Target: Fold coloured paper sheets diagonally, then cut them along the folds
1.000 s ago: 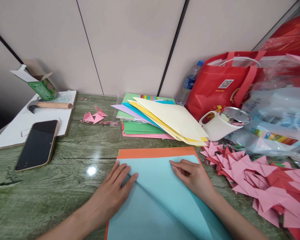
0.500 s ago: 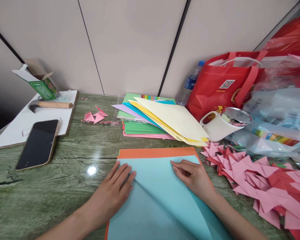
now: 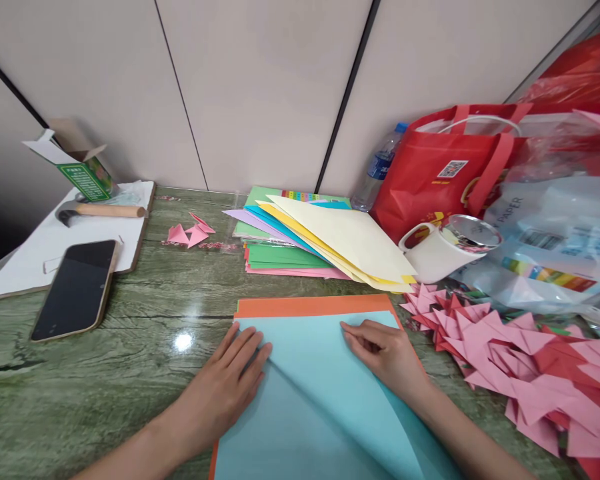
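A light blue sheet of paper (image 3: 310,373) lies folded over on an orange sheet (image 3: 315,305) near the table's front edge. My left hand (image 3: 225,383) lies flat on the blue sheet's left corner, fingers stretched out and holding it down. My right hand (image 3: 387,353) rests on the folded flap near its upper right corner, fingers curled and pressing the paper's edge. The flap curves up from the lower layer between my hands.
A fanned stack of coloured paper (image 3: 325,243) lies behind. Right: a heap of pink and red folded triangles (image 3: 520,373), a white mug (image 3: 437,252), a red bag (image 3: 455,167), plastic bags (image 3: 555,247), a bottle (image 3: 380,170). Left: a phone (image 3: 75,288), a hammer (image 3: 100,211), a small green box (image 3: 75,170), some pink triangles (image 3: 190,232).
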Motion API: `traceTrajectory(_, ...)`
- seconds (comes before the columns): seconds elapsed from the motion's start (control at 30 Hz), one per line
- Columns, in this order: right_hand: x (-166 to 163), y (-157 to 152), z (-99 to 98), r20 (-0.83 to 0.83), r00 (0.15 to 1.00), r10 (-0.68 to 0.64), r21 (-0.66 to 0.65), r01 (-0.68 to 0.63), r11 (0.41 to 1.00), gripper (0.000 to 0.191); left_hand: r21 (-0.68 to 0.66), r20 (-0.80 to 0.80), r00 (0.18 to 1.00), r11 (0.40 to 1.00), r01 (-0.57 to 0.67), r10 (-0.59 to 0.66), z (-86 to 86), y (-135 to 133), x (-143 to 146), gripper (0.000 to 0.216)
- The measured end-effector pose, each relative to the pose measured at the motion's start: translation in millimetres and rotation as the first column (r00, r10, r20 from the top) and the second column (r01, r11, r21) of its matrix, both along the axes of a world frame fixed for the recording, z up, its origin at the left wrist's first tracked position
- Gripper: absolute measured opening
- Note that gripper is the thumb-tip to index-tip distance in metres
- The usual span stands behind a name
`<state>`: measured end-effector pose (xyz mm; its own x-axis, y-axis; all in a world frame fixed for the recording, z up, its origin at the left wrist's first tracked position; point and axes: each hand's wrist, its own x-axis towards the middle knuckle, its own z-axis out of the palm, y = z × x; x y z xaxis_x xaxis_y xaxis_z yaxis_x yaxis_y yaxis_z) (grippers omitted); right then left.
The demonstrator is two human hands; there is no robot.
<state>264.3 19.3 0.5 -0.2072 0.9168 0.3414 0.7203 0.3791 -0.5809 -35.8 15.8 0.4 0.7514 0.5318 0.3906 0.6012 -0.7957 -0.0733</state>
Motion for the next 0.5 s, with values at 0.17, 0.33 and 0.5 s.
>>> traceTrajectory(0.17, 0.6, 0.5, 1.2, -0.006, 1.000, 0.002, -0.007, -0.002, 1.000, 0.026, -0.001, 0.007, 1.000, 1.000, 0.003, -0.003, 0.0, 0.0, 0.1, 0.032)
traceTrajectory(0.33, 0.3, 0.6, 1.9, -0.015, 1.000, 0.010, -0.003, -0.010, 1.000, 0.024, -0.008, 0.004, 1.000, 1.000, -0.009, 0.009, -1.2, -0.6, -0.4, 0.032)
traceTrajectory(0.5, -0.6, 0.5, 0.6, -0.020, 1.000, 0.013, 0.007, -0.013, 1.000, 0.023, -0.002, -0.016, 1.000, 1.000, 0.000, 0.000, 0.2, -0.6, -0.2, 0.032)
